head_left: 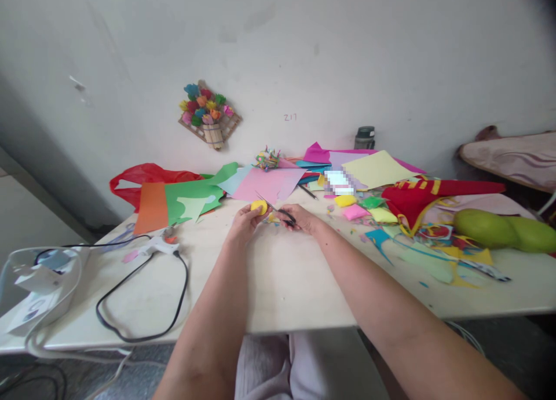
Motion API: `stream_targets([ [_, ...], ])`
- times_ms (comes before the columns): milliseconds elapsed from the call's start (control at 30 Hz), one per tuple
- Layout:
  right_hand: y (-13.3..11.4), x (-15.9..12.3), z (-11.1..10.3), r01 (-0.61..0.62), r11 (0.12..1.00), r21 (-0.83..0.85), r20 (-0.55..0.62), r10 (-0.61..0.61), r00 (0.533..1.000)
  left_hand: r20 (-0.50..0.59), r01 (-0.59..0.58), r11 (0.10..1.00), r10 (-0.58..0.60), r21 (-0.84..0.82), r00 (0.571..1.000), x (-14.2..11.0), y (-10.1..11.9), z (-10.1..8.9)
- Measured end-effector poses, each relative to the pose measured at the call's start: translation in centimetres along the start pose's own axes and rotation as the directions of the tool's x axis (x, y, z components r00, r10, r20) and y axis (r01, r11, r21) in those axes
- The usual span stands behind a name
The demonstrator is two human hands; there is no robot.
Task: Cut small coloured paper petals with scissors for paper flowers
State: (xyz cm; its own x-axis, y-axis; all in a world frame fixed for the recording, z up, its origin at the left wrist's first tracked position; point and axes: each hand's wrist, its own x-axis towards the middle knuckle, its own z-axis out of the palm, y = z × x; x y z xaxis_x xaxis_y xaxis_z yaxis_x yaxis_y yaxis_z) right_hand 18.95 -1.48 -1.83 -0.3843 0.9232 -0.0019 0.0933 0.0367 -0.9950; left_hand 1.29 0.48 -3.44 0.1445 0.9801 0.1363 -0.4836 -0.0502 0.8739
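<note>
Between the thumb and fingers of my left hand [245,223] is a small, roundish piece of yellow paper [259,206]. My right hand [299,219] grips black-handled scissors [286,216], whose blades point up and left towards the paper's right edge. Whether the blades touch the paper I cannot tell. Both hands are close together over the middle of the table. Small yellow scraps [273,217] lie under the scissors. Just beyond my hands a pink paper sheet [269,184] is spread out.
A glue gun [160,245] with a black cord lies left. Green [186,197] and orange paper [151,206] are behind it. To the right are small coloured packets [355,212], paper scraps [428,261], a red cloth [408,200] and green fruits [486,227]. A dark bottle [365,138] stands by the wall.
</note>
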Motion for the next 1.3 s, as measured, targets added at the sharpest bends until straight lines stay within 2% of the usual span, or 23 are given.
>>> stream_targets([
  [700,0.0,0.1,0.2,-0.005,0.999,0.039,-0.007,0.005,1.0,-0.001,0.005,0.999,-0.005,0.036,1.0,0.2,0.0,-0.1],
  [1300,1.1,1.2,-0.1,0.077,0.993,0.092,0.015,-0.078,0.997,-0.05,0.004,1.0,-0.004,0.005,0.999,0.2,0.1,0.0],
])
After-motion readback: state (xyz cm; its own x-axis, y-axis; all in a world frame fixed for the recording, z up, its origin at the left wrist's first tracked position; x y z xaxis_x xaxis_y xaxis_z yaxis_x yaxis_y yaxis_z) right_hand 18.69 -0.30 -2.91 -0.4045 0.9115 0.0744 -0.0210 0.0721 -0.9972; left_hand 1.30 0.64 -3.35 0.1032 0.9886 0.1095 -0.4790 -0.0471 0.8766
